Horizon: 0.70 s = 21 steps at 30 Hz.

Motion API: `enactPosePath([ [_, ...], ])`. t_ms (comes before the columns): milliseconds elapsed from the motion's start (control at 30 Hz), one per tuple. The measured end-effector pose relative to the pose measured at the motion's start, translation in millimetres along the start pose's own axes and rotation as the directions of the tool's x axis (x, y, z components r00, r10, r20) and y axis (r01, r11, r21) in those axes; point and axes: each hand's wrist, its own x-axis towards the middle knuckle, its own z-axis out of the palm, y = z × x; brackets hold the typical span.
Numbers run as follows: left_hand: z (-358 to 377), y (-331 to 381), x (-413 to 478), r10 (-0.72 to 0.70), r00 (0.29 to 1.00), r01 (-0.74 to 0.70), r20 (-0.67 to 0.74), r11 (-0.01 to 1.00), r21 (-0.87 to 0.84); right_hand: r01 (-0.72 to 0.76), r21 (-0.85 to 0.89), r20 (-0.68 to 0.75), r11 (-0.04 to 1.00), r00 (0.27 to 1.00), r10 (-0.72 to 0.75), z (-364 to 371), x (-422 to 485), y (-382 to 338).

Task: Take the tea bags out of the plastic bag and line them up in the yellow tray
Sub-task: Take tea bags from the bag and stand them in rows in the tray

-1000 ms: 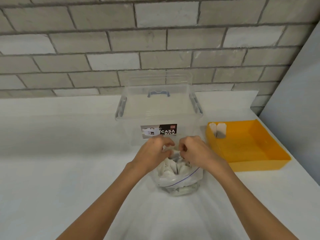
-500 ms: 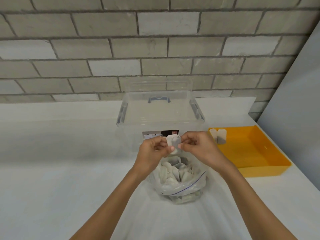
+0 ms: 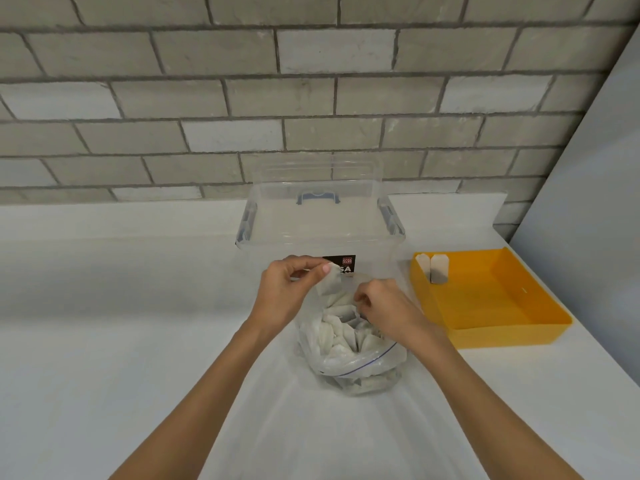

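While left hand [image 3: 284, 289] pinches a tea bag [image 3: 329, 285], right hand [image 3: 384, 308] fingers curled in plastic bag [image 3: 349, 355] mouth (grip unclear), yellow tray [image 3: 502, 332] mostly bare.

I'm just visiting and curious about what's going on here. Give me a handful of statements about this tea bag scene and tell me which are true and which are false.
1. The left hand pinches a tea bag above the plastic bag. True.
2. The yellow tray holds no tea bags. False: two tea bags stand in its far left corner.
3. The right hand is at the mouth of the plastic bag. True.
4. The yellow tray sits to the left of the clear storage box. False: it sits to its right.
5. The plastic bag is nearly emptied. False: many tea bags remain inside.
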Motion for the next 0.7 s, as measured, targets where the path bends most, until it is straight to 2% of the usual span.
enactPosePath([
  [67, -3, 2, -2, -0.005, 1.000, 0.005, -0.005, 1.000, 0.006, -0.015, -0.062, 0.036, 0.998, 0.999, 0.017, 7, 0, -1],
  [133, -5, 3, -3, 0.002, 1.000, -0.002, -0.005, 1.000, 0.014, -0.011, -0.047, 0.034, 0.999, 0.999, 0.013, 8, -1, -3],
  [300, -8, 6, -2, 0.027, 0.999, -0.024, -0.045, 0.998, 0.061, -0.006, 0.111, -0.027, 0.994, 1.000, 0.009, -14, -3, -5],
  [500, 1, 23, 2, 0.035, 0.999, -0.036, -0.031, 0.999, -0.013, 0.056, 0.280, -0.058, 0.958, 0.997, -0.041, -62, -4, -4],
  [600, 13, 32, 6, 0.063, 0.998, -0.063, -0.009, 0.998, 0.005, 0.089, 0.257, -0.055, 0.962, 0.996, -0.077, -87, -6, 1],
  [700, 31, 41, 13, 0.072, 0.997, -0.072, 0.007, 0.997, 0.017, 0.118, 0.151, -0.068, 0.981, 0.992, -0.109, -111, -6, 14],
])
